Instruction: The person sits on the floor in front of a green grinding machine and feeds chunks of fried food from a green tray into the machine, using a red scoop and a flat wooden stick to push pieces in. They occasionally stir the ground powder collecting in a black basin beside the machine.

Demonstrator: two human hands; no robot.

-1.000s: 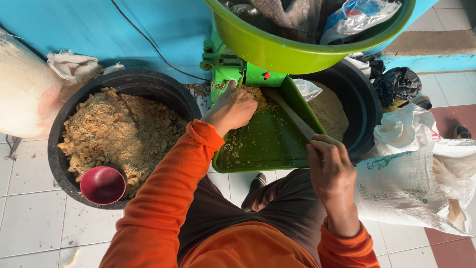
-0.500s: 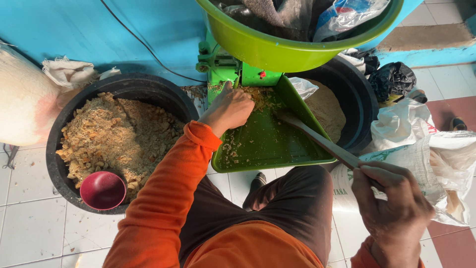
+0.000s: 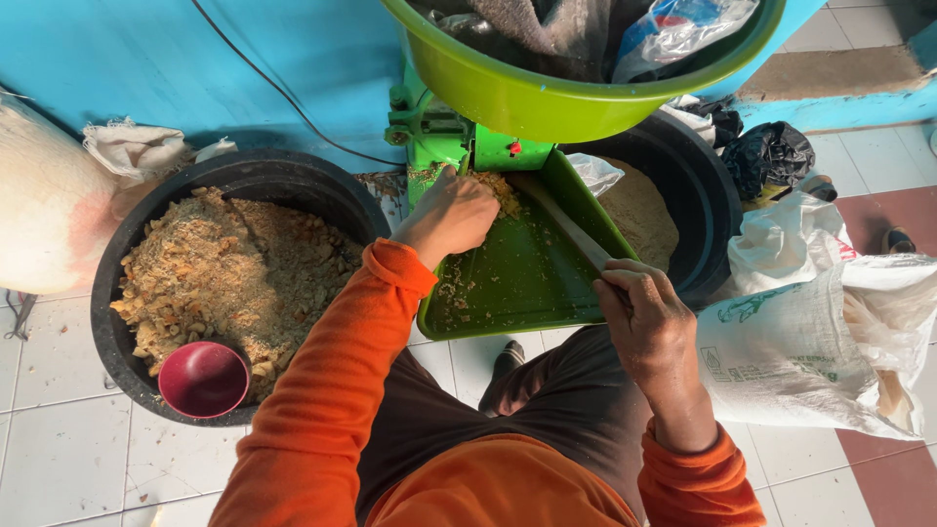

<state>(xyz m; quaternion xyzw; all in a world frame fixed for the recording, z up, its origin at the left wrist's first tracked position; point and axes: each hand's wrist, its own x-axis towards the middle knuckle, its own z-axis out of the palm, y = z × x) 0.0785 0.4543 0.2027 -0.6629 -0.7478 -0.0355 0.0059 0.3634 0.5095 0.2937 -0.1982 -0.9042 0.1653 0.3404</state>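
Note:
My left hand [image 3: 451, 217] rests on the green feed tray [image 3: 508, 288] of a green grinding machine [image 3: 429, 132], its fingers pushing coarse tan crumbs [image 3: 498, 187] at the tray's top end. My right hand [image 3: 646, 317] is closed around the lower end of a long grey stick [image 3: 561, 220], which lies diagonally across the tray towards the machine's inlet. Loose crumbs are scattered over the tray. Both sleeves are orange.
A black tub [image 3: 146, 244] of coarse tan crumbs with a dark red bowl [image 3: 203, 379] stands at left. A second black tub [image 3: 698, 210] of finer meal sits at right under a large green basin [image 3: 547, 93]. White sacks [image 3: 810, 342] lie at right, and another sack [image 3: 39, 210] at far left.
My right hand swung out to the right and down with the stick, then came back up to the tray's edge. My left hand stayed at the tray's top, working the crumbs.

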